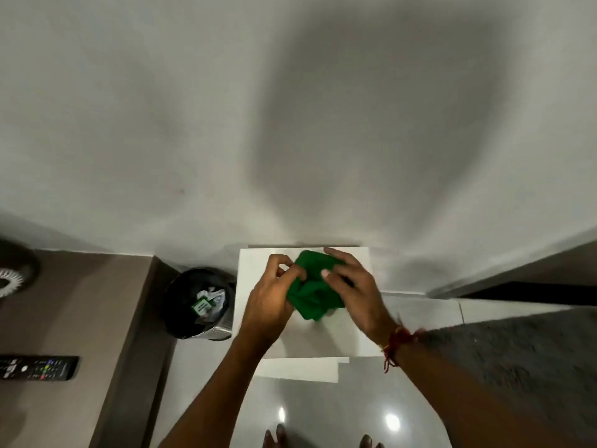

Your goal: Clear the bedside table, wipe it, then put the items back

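A small white bedside table (255, 263) stands against the wall, below me. Over its top I hold a bunched green cloth (311, 300) in both hands. My left hand (271, 295) pinches the cloth's left edge between thumb and fingers. My right hand (352, 282) grips its right side, thumb on top. The cloth hangs just above the tabletop; whether it touches the surface is unclear. No other item shows on the table's visible top.
A black waste bin (200, 302) with crumpled paper stands left of the table. A brown counter (74, 318) at the left carries a black remote control (37, 367). A dark grey bed cover (523, 354) lies at the right. My toes show on the glossy floor (323, 412).
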